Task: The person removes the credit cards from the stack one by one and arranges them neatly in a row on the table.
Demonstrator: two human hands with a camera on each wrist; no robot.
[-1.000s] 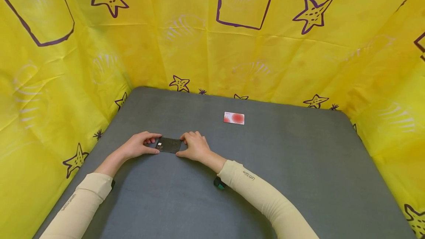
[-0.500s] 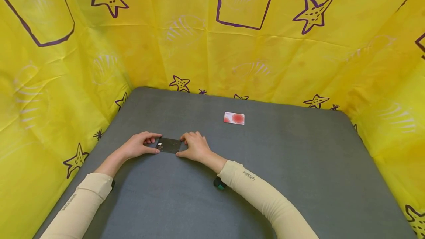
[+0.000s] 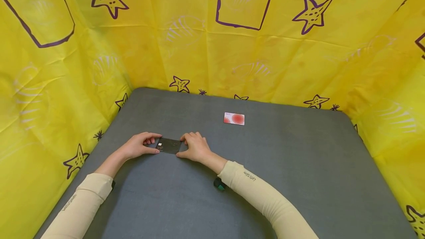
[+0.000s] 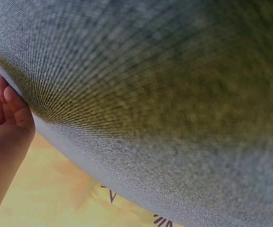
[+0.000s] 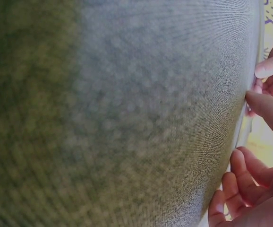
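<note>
A black card [image 3: 169,145] with a pale square and "VIP" lettering lies flat on the grey table [image 3: 265,180], left of the middle in the head view. My left hand [image 3: 141,145] holds its left end, index fingertip at the far corner and thumb at the near corner. At its right end my right hand [image 3: 195,146] grips the card the same way, fingers on the far corner and thumb on the near one. In the left wrist view the left hand [image 4: 6,109] shows curled fingers. The right wrist view has both hands at its right edge, the right hand [image 5: 259,184] lower.
A white card with red circles [image 3: 234,118] lies farther back, right of the hands. Yellow cloth walls [image 3: 212,54] with purple starfish drawings rise along the table's back and sides. A dark wrist strap [image 3: 219,184] shows under the right sleeve [image 3: 259,187].
</note>
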